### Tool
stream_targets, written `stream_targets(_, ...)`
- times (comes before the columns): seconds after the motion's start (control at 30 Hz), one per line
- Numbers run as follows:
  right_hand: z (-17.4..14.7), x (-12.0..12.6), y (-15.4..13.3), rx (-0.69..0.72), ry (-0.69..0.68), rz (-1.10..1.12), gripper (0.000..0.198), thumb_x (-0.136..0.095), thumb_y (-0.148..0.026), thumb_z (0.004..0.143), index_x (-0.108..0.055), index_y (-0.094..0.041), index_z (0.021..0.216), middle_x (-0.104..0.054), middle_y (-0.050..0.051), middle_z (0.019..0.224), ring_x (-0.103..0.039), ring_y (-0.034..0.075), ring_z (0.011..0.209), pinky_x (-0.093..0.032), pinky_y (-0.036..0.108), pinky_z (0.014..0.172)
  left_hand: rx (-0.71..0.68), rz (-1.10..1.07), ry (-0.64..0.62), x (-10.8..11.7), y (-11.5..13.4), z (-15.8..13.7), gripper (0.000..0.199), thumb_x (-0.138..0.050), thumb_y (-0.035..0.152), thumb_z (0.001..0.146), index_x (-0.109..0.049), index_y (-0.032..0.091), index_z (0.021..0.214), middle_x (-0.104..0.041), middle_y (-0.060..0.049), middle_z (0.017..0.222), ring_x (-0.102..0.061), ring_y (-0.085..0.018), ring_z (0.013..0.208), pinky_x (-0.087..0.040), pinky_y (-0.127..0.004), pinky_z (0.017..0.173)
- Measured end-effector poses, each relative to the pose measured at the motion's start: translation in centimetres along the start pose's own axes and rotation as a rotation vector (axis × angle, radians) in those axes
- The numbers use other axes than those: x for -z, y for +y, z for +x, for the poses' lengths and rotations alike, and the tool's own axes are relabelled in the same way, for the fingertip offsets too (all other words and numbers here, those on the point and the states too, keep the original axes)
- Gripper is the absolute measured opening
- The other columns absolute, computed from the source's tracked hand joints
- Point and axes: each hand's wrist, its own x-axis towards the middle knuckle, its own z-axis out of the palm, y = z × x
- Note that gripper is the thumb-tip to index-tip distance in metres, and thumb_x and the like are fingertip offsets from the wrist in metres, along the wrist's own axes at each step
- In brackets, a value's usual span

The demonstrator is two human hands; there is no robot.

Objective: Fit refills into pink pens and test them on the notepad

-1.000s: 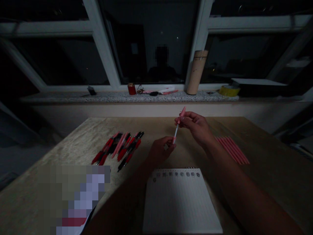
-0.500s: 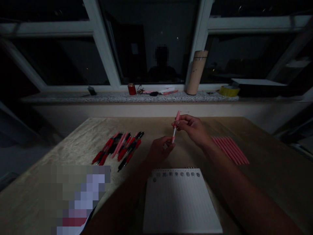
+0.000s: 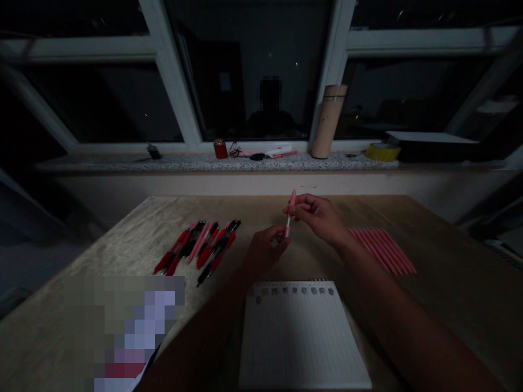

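Note:
A pink pen (image 3: 288,221) stands nearly upright, tilted slightly, above the table beyond the notepad. My left hand (image 3: 265,247) pinches its lower pink end. The fingers of my right hand (image 3: 321,215) close on its pink upper part, whose pointed tip sticks up past them. Between the two hands a short white stretch of the pen shows. Several pink pens (image 3: 388,250) lie side by side to the right, partly behind my right forearm. On the left is a loose group of red, black and pink pens (image 3: 212,247). A spiral notepad (image 3: 304,337) with small round scribbles along its top lies between my forearms.
A blurred-out item (image 3: 139,332) covers the table's near left. Along the granite windowsill (image 3: 183,161) stand a small red jar (image 3: 220,148), a wooden-looking flask (image 3: 329,122), a roll of yellow tape (image 3: 383,152) and a dark box (image 3: 433,147).
My right hand has come down and slightly left with the pen's upper part, so less of the white stretch shows. My left hand has barely shifted.

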Motion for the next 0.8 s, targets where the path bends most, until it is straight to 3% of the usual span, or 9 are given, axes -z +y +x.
stream_targets(0.33,-0.16,-0.25,0.77,-0.059,-0.138,-0.002,0.025,-0.068,-0.038,0.071,-0.06,-0.017,0.082,-0.071,0.005,0.079,-0.064,0.016,0.07,-0.046,0.028,0.067,-0.009,0.01,0.073,0.26,0.0,0.23,0.024,-0.057,0.033,0.081,-0.064,0.016,0.096,-0.069,-0.002,0.079,-0.06,-0.012,0.07,-0.045,-0.021,0.066)
stream_targets(0.8,-0.34,-0.43,0.56,-0.049,-0.119,-0.066,0.03,-0.07,-0.043,0.068,-0.059,-0.017,0.079,-0.069,0.003,0.071,-0.063,0.016,0.065,-0.046,0.028,0.063,-0.029,-0.019,0.082,0.43,-0.18,0.18,0.029,-0.055,0.037,0.082,-0.064,0.014,0.096,-0.067,-0.003,0.077,-0.059,-0.012,0.069,-0.045,-0.022,0.069)
